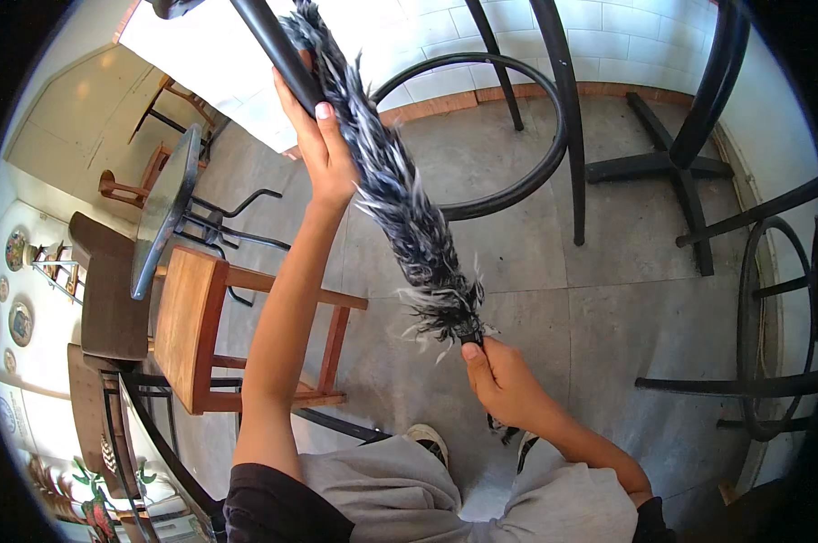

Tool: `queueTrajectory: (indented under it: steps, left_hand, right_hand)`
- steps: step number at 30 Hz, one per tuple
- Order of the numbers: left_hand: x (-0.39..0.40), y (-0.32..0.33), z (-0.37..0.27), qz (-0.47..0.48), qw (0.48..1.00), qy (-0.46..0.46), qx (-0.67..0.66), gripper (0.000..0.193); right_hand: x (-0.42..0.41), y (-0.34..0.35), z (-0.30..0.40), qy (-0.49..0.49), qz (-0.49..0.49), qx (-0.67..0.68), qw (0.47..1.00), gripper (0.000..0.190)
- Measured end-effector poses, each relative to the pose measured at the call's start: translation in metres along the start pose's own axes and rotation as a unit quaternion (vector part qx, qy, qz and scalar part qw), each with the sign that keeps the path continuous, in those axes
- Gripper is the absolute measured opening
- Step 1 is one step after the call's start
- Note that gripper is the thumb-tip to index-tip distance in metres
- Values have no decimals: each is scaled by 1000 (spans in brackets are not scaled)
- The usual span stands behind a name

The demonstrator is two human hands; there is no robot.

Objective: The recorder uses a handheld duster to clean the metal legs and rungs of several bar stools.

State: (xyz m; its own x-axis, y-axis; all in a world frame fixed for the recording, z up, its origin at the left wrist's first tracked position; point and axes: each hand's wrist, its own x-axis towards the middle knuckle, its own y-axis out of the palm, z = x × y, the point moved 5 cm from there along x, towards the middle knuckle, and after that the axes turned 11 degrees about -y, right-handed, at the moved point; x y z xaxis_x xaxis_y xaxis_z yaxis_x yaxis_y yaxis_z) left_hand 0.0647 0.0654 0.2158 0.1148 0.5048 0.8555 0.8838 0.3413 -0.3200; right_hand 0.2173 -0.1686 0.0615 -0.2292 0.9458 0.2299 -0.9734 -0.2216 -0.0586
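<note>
A fluffy black-and-grey duster [409, 210] slants across the middle of the view. Low at centre right, my right hand [507, 380] is closed around its black handle. Near the top, my left hand [327, 149] lies against a black metal leg [276, 51] of a raised piece of furniture, its thumb over the leg's end. The duster's upper part runs right beside that leg and my left hand. Some fingers of my left hand are hidden behind the leg, and the rest of the furniture is cut off by the top edge.
A black stool's ring [510, 197] and legs stand ahead, near a cross-shaped table base [673, 159]. More black stool legs [728, 387] are at the right. A wooden stool [191, 326], a round table [168, 210] and a brown chair [113, 298] stand at the left.
</note>
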Motion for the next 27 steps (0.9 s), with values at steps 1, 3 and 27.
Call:
queueTrajectory:
  steps: [1, 3, 27]
  left_hand:
    - [1, 2, 1, -1, 1000, 7, -4, 64]
    - [2, 5, 2, -4, 1000, 29, -4, 63]
    - [2, 1, 6, 1, 999, 37, -18, 59]
  right_hand:
    - [-5, 3, -10, 1, 0, -2, 1000, 43]
    - [-12, 16, -37, 104, 14, 6, 994, 43]
    - [-25, -1, -10, 31, 17, 40, 999, 45]
